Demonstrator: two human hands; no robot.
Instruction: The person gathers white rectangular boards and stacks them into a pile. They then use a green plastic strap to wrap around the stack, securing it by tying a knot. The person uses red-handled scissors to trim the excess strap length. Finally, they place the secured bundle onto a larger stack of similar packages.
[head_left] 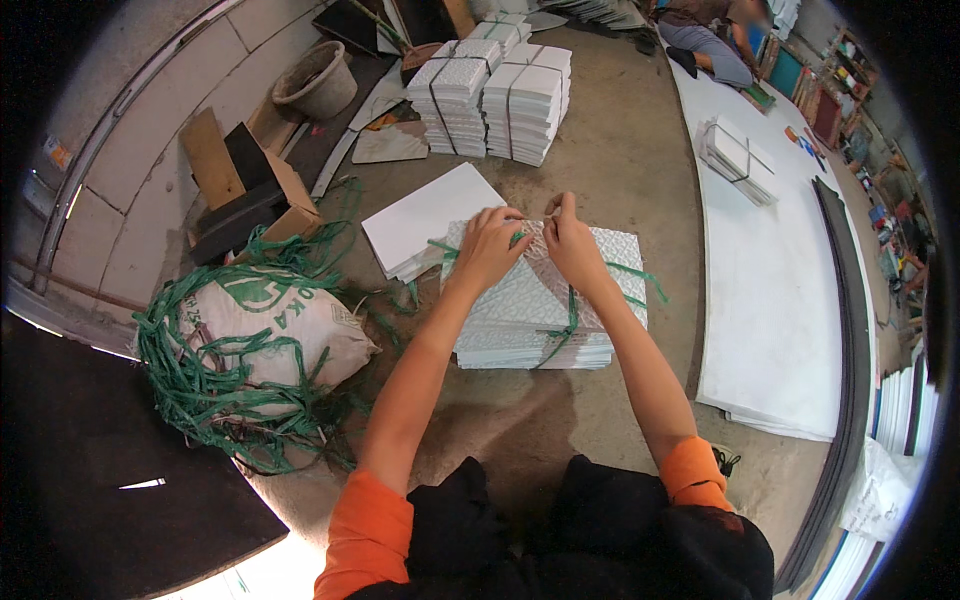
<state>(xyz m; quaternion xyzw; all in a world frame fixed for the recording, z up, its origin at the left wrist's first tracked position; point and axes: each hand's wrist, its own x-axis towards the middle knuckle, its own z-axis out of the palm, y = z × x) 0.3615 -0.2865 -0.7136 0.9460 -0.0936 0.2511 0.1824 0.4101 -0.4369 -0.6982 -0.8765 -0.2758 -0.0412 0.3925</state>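
In front of my knees a stack of white textured sheets [530, 300] lies on the floor, with green plastic twine [572, 318] around it, knotted at the near side. Both my hands are over its far edge. My left hand [487, 248] has its fingers bent together, and a bit of green twine shows at them. Close beside it, my right hand [572, 240] is closed in a pinch with the index finger raised; what it grips is too small to make out. Loose twine ends stick out at both sides of the stack.
To the left a white sack [265, 325] lies under tangled green twine [215, 405]. Plain white sheets [435, 215] lie beyond my left hand. Bound stacks [525, 100] and a grey bucket [318, 82] stand farther off. A long white sheet [770, 320] spreads rightward; another person [715, 45] sits beyond.
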